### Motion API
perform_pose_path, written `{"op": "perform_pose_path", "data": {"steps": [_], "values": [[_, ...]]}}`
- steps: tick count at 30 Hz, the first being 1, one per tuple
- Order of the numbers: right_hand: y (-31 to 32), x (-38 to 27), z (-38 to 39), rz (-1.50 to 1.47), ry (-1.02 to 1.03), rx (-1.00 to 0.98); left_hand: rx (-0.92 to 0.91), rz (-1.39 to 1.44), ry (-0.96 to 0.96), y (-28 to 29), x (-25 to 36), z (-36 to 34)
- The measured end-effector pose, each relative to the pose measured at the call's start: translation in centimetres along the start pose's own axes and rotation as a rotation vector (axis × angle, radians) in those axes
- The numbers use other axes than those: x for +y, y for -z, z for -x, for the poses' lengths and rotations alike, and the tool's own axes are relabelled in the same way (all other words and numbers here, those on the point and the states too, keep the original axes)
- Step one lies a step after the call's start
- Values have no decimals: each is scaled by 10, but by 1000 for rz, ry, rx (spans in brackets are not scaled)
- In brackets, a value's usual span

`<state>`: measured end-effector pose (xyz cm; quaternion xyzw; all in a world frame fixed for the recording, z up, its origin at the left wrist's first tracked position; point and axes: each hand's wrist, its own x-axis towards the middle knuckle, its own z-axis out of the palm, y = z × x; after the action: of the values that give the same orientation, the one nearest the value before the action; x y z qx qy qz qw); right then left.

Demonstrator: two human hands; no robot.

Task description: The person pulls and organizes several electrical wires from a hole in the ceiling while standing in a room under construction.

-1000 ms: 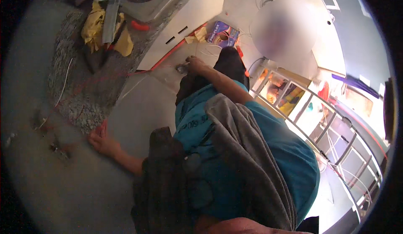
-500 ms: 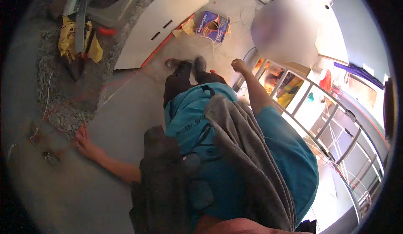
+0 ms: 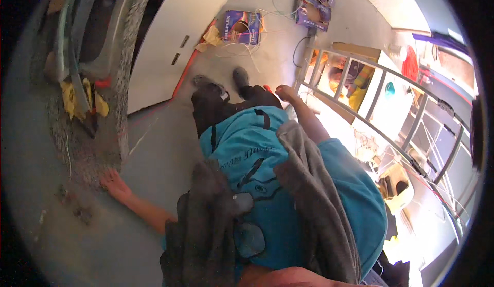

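My left hand (image 3: pixel 116 184) reaches out to the left, fingers stretched and spread. Its fingertips are at the lower end of a rough, speckled grey surface (image 3: pixel 116 148); whether they touch it, I cannot tell. My right hand (image 3: pixel 285 93) hangs at my right side with its fingers curled in. What it holds, if anything, is hidden. Just left of it, against my dark trousers, a small orange-red thing (image 3: pixel 268 89) shows. To the right of that hand lies the near end of a metal ladder (image 3: pixel 380 92).
A white panel (image 3: pixel 175 35) with two dark slots stands ahead left. Purple cardboard cartons (image 3: pixel 242 27) with pale cable sit on the floor. Crumpled yellow paper (image 3: pixel 73 100) hangs by long pale strips at left. An open box (image 3: pixel 378 63) and a red cable coil (image 3: pixel 409 63) lie beyond the ladder.
My view has shifted, and the cartons and panel appear further left. My right hand has come in closer to my side, beside the orange-red thing. The left hand remains outstretched.
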<state>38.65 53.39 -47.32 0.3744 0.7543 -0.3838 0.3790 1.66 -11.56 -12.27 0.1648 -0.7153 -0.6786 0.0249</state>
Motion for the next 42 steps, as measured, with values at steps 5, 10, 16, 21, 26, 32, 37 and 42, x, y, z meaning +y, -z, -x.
{"op": "perform_pose_path", "data": {"steps": [5, 10, 16, 21, 26, 32, 37, 42], "values": [[-15, 4, -41, 123, 132, 21, -14, -204, 327, 53, -119, 20], [-47, 7, -115, 487, 424, -5, -796, -1246, 543, -96, -225, 77], [-84, -27, -222, -166, 190, 247, -803, -997, 363, -251, -336, 107], [-123, -4, -325, 181, 166, 80, -1022, -1459, 367, -318, -345, 63], [-143, -9, -399, -27, -113, 119, -1162, -1436, 266, -263, -397, 19], [-155, -2, -429, -63, -116, -67, -1119, -1519, 290, -250, -408, 9], [-200, 71, -401, 129, 703, -62, -1244, -1458, 261, -275, -373, 18], [-145, 16, -250, -675, 46, -81, -1296, -1637, 234, -306, -331, 41]]}}
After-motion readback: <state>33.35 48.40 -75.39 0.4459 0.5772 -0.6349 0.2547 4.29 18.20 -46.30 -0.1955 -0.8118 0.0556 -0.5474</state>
